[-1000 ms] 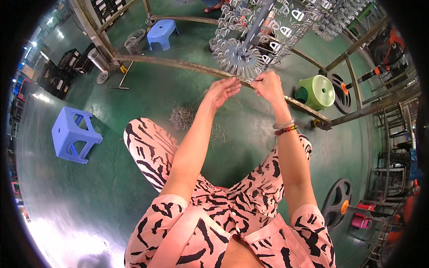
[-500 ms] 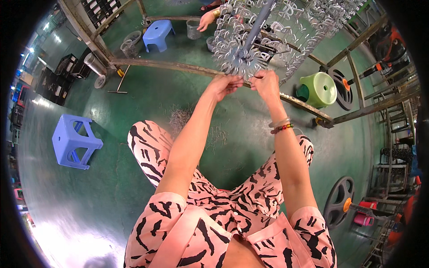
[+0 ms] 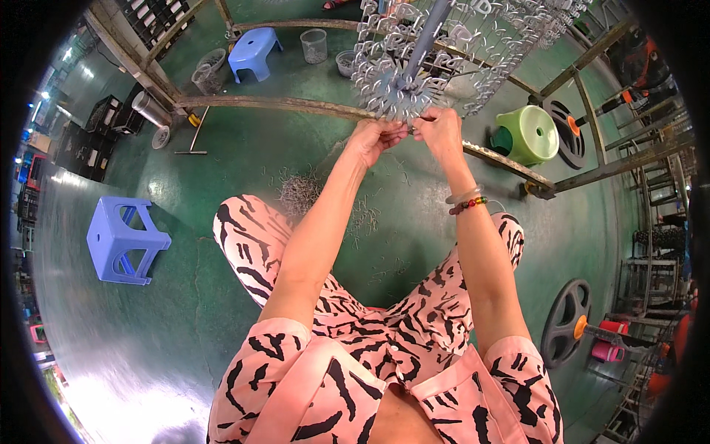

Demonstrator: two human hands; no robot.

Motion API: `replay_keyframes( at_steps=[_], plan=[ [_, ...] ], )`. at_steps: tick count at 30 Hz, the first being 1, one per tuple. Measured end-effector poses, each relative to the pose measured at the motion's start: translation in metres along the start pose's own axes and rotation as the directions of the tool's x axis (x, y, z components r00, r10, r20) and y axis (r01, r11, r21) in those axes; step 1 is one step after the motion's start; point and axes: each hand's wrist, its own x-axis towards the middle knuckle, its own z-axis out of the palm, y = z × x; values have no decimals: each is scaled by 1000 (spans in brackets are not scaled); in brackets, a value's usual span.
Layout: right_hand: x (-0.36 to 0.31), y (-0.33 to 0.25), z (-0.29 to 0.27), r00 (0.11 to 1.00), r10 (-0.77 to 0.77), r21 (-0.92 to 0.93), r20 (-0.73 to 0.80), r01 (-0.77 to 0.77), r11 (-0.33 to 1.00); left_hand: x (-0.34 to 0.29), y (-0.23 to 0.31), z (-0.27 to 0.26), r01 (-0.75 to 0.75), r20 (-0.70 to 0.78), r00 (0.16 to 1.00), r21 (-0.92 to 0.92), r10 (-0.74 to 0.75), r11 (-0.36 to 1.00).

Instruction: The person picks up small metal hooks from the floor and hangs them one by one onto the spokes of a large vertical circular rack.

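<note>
A rack with a grey central bar point(image 3: 427, 46) carries rings and rows of bent silver metal hooks point(image 3: 384, 74). My left hand point(image 3: 376, 139) is at the near lower edge of the round hook cluster, its fingers pinched together. Close beside it, my right hand point(image 3: 441, 135) is also closed, thumb and forefinger almost meeting the left fingertips. Whatever sits between the fingertips is too small to make out. A beaded bracelet point(image 3: 468, 206) circles my right wrist. Under my left forearm, a pile of small metal pieces point(image 3: 299, 194) lies on the green floor.
A metal frame bar point(image 3: 281, 106) runs across beyond my knees. Blue stools stand at left point(image 3: 126, 240) and far left point(image 3: 254, 53); a green stool point(image 3: 526, 135) stands at right. Clear buckets point(image 3: 314, 47) sit beyond the bar. A black handwheel point(image 3: 568, 323) is at lower right.
Another person's hand, seen above the clear bucket at the far side, has left the view. My hands stay together at the hook cluster, with the fingers slightly shifted.
</note>
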Motion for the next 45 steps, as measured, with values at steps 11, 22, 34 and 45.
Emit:
replay_keyframes(
  at_steps=[11, 22, 34, 45],
  plan=[
    [-5, 13, 4, 982, -115, -96, -147, 102, 990, -4, -1, 3, 3, -15, 1000, 38, -2, 999],
    [-4, 7, -6, 983, -179, -184, -40, 169, 968, -8, -4, 4, 24, -35, 999, 69, -21, 997],
    [-5, -4, -12, 991, -85, -85, 105, 94, 992, -10, -3, 4, 48, -39, 998, 71, -45, 996],
    [-17, -2, -5, 997, -53, 90, -53, 57, 994, -15, -5, 6, 19, -50, 999, 76, -15, 997]
  ],
)
